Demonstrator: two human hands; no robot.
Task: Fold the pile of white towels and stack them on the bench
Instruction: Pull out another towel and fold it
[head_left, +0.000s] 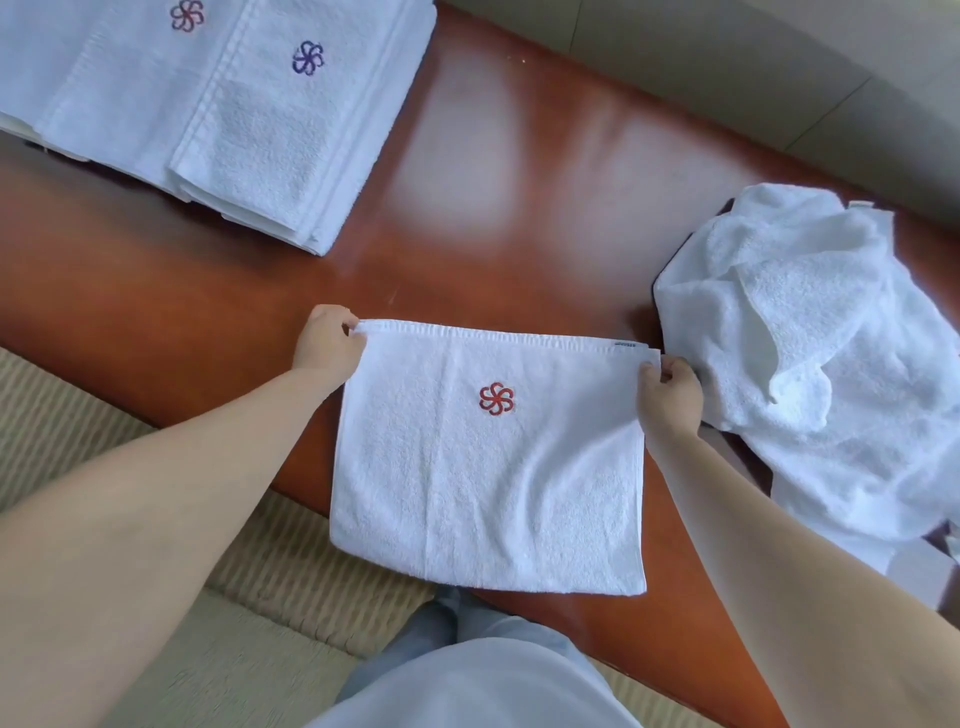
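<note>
On a glossy reddish-brown bench (519, 156), seen from above, white towels are shown in three groups. The bench is bordered by a ribbed, pale woven mat (249, 587) at the near side. At the far left, a stack of folded towels (218, 114) is laid flat, with a purple pinwheel emblem on the top one and a reddish emblem on the towel beside it. At the right, a crumpled pile of unfolded towels (810, 353) is heaped on the bench. Between them, a doubled towel (488, 467) bearing a red pinwheel emblem (496, 398) is held taut, its lower edge hanging past the bench's near edge. Its upper left corner is pinched by the left hand (327, 343), and its upper right corner is pinched by the right hand (670, 395).
</note>
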